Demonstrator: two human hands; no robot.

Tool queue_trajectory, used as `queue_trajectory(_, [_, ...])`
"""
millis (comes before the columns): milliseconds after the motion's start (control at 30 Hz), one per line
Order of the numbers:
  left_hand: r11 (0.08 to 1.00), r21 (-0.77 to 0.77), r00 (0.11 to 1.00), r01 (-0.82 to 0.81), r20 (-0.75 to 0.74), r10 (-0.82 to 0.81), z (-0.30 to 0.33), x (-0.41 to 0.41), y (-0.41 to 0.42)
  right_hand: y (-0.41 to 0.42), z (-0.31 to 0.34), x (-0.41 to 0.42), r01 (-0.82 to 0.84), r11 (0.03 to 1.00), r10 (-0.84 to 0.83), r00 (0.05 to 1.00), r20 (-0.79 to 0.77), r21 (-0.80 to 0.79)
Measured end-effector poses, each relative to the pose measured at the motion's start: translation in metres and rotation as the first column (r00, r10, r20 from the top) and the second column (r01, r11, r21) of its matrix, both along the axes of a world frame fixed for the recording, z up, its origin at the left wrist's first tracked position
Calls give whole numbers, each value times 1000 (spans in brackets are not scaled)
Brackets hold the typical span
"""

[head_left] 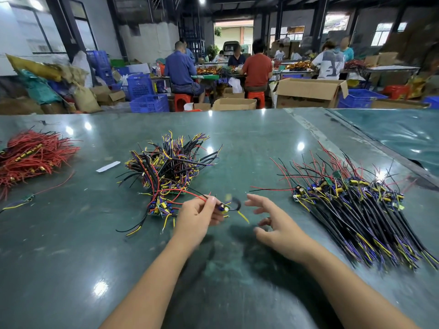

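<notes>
Green and glossy under the ceiling lights, the worktop (71, 233) fills the lower view. Above its middle, the left hand (199, 216) holds a small circuit board (224, 208) clear of the surface. Its grip pinches the board's near end between thumb and fingertips. A red lead (192, 194) runs out toward ten o'clock, a yellow lead (243, 217) hangs toward five o'clock, and a black lead (239, 204) curls round on the board's three o'clock side. The board is blurred, so little beyond a blue part on it can be told. The right hand (278, 224) hovers near the board at its three o'clock, not touching it, with its grip spread, fingers fanned and loosely bent, holding nothing. At twelve o'clock from the hands lies a tangled heap of wired boards (171, 162), its nearest boards just beside the left hand at nine o'clock. At three o'clock lies a combed stack of wired boards (356, 210), its leads trailing toward five o'clock. Well apart at ten o'clock sits a pile of red wires (31, 157), with a lone wired board (29, 198) at its six o'clock. A white paper strip (108, 166) lies between that pile and the heap.
</notes>
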State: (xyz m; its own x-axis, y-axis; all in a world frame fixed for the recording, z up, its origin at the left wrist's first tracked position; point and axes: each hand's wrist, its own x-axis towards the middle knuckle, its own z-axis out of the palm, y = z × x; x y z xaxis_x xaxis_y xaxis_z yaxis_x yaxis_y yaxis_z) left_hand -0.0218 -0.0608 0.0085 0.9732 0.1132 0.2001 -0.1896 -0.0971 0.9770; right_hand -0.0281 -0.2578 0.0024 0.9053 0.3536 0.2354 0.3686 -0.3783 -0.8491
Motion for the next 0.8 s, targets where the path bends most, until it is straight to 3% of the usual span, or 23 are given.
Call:
queue_trajectory(100, [968, 234, 993, -85, 96, 64, -5, 1, 5, 2, 4, -3, -5, 992, 5, 1000, 4, 123])
queue_trajectory(200, [899, 422, 984, -119, 168, 52, -8, 1, 5, 8, 8, -7, -33, 997, 26, 994, 108, 65])
queue_trajectory(400, [862, 466, 974, -201, 188, 126, -13, 7, 11, 12, 4, -11, -134, 945, 217, 940, 264, -298])
queue_trajectory(467, [891, 422, 982, -169, 144, 118, -13, 7, 10, 15, 1, -12, -111, 937, 226, 915, 333, -331])
queue_trajectory(533, [918, 370, 989, -140, 99, 111, -11, 5, 8, 17, 0, -10, -43, 967, 145, 902, 408, -250])
queue_trajectory(633, [942, 309, 991, -131, 60, 118, -8, 5, 7, 18, -1, -7, 75, 997, -79, 897, 434, 26])
queue_trajectory(700, [957, 264, 992, -121, 50, 112, -6, 4, 5, 17, 2, -5, 142, 964, -192, 957, 218, 225])
queue_trajectory(800, [1000, 16, 998, 5, -58, -5, 0, 1, 0, 17, 3, -3, 223, 919, -217, 975, -55, 324])
